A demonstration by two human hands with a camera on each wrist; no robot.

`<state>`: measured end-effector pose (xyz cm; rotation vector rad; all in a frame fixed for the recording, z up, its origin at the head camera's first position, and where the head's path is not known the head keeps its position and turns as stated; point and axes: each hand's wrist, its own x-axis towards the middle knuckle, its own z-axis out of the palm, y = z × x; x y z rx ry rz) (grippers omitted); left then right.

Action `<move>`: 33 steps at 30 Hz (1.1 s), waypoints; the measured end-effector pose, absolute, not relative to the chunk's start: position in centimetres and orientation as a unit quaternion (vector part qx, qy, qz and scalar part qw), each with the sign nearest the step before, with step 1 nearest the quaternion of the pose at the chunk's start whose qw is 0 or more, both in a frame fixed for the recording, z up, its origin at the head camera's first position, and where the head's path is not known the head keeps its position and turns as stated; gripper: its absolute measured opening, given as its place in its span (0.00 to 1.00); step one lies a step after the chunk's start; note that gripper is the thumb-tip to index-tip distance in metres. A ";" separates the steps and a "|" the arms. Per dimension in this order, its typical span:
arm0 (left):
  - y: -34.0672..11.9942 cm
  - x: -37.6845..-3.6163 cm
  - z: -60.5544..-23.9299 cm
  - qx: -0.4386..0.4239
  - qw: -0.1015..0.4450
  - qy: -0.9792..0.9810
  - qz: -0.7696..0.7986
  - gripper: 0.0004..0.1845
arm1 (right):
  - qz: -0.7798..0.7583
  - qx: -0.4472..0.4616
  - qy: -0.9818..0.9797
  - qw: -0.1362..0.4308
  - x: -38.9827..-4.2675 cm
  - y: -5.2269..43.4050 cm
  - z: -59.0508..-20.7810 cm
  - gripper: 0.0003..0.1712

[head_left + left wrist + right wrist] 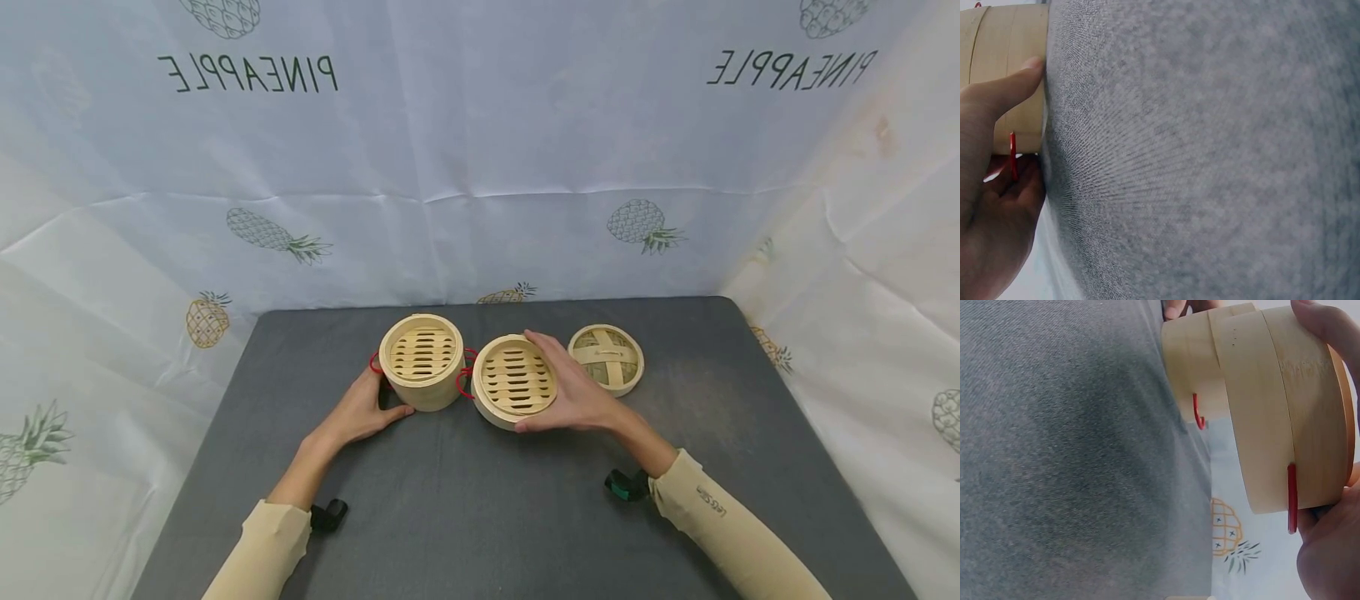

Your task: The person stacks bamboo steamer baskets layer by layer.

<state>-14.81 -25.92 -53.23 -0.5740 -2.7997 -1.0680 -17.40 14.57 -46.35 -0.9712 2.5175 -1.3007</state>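
Observation:
A bamboo steamer basket (424, 354) with a slatted base and red loop handles stands on the dark table, left of centre. My left hand (363, 408) holds it low on the side, its thumb (1019, 84) pressed against the wall and the other fingers near a red loop. Just to the right, my right hand (573, 390) grips a second slatted steamer basket (517, 377) by its rim, thumb in front and fingers behind. In the right wrist view this basket (1260, 412) is tilted and held off the cloth, close beside the first one.
Behind the right hand lies a round woven bamboo lid (615, 371) with crossed strips. The grey table (480, 517) backs onto a white curtain (480, 150) printed with pineapples. Dark wrist camera mounts (327, 515) hang by the sleeves.

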 end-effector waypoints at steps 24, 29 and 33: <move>-25.6 -14.4 -52.3 -0.180 0.042 -0.924 -0.335 0.55 | -0.438 -0.350 0.826 0.056 -18.0 13.4 -44.0 0.79; -25.6 -14.6 -52.5 -0.184 0.050 -0.922 -0.338 0.56 | -0.442 -0.353 0.823 0.052 -18.1 13.0 -43.3 0.79; -25.6 -14.6 -52.4 -0.186 0.046 -0.921 -0.338 0.57 | -0.440 -0.354 0.824 0.051 -18.2 12.8 -43.1 0.79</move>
